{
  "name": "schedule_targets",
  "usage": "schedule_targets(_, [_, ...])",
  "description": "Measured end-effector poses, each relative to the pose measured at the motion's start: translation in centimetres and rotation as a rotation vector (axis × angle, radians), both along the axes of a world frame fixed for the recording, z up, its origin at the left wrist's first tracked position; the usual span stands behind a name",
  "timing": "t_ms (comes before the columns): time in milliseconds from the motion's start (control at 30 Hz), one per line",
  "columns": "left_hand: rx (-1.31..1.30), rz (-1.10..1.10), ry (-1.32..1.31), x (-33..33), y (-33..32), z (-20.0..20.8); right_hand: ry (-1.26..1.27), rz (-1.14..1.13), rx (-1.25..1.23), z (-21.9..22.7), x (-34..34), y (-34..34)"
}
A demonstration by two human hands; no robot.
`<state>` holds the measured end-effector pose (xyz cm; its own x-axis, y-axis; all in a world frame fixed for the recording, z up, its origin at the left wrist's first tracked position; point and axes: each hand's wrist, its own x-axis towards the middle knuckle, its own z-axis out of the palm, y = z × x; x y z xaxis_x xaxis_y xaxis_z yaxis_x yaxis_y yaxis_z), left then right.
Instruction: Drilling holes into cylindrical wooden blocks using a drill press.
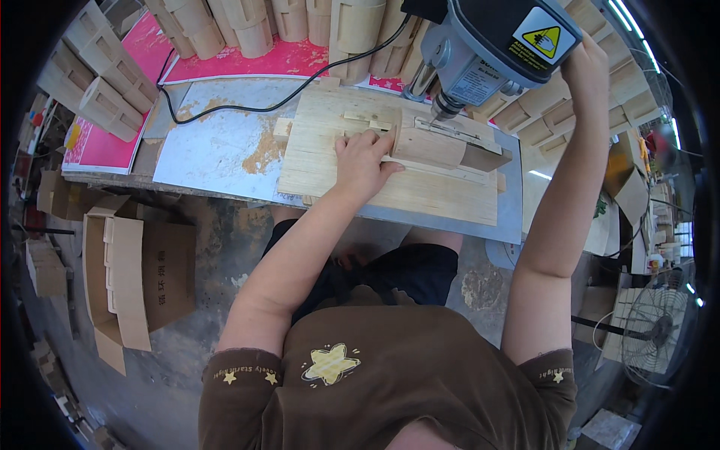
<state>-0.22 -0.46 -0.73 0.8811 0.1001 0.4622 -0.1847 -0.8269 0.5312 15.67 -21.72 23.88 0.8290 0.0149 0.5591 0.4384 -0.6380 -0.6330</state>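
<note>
A pale wooden cylinder (431,142) lies on its side on a flat wooden board (322,135) under a bench drill press (480,56). My left hand (364,161) grips the cylinder's left end, with fingers curled at the far side and the thumb at the near side. Directly above the cylinder is the drill chuck (446,106), its thin bit pointing down at the top; I cannot tell whether it touches. A wooden block (486,157) meets the cylinder's right end. My right hand (586,64) is raised at the drill head's right side, its fingers mostly hidden behind the housing.
Several wooden cylinders with cut recesses (247,26) stand along the back, more at left and right. A black cable (262,112) crosses the dusty white sheet (217,142). On the floor at left is an open cardboard box (169,274); a fan (652,330) stands at right.
</note>
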Motion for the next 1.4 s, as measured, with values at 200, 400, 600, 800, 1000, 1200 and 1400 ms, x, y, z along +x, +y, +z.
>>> schedule_targets(200, [-0.008, -0.011, 0.032, 0.1, -0.1, 0.3, -0.082, 0.137, -0.026, -2.5, -10.8, 0.3])
schedule_targets(400, [-0.045, -0.005, 0.048, -0.3, 0.3, 0.6, -0.179, 0.190, 0.166, -10.9, -13.6, 1.6])
schedule_targets(600, [-0.061, -0.010, 0.019, 0.0, 0.0, 0.1, -0.410, 0.245, 0.177, -17.3, -11.1, 2.2])
schedule_targets(800, [0.007, 0.005, 0.068, -0.2, 0.1, 0.3, -0.392, 0.197, 0.152, -15.9, -12.2, 1.9])
schedule_targets(1000, [-0.023, 0.032, 0.084, -0.8, 0.8, 0.5, -0.287, 0.139, 0.108, -4.1, -8.7, 2.2])
schedule_targets(1200, [-0.194, -0.046, 0.196, 0.9, -0.4, 1.5, -0.501, 0.011, -0.185, -2.6, 2.8, -0.5])
schedule_targets(1400, [-0.318, -0.073, 0.150, 1.2, 0.1, 0.7, 0.101, 0.418, 0.140, -10.6, -6.0, -0.7])
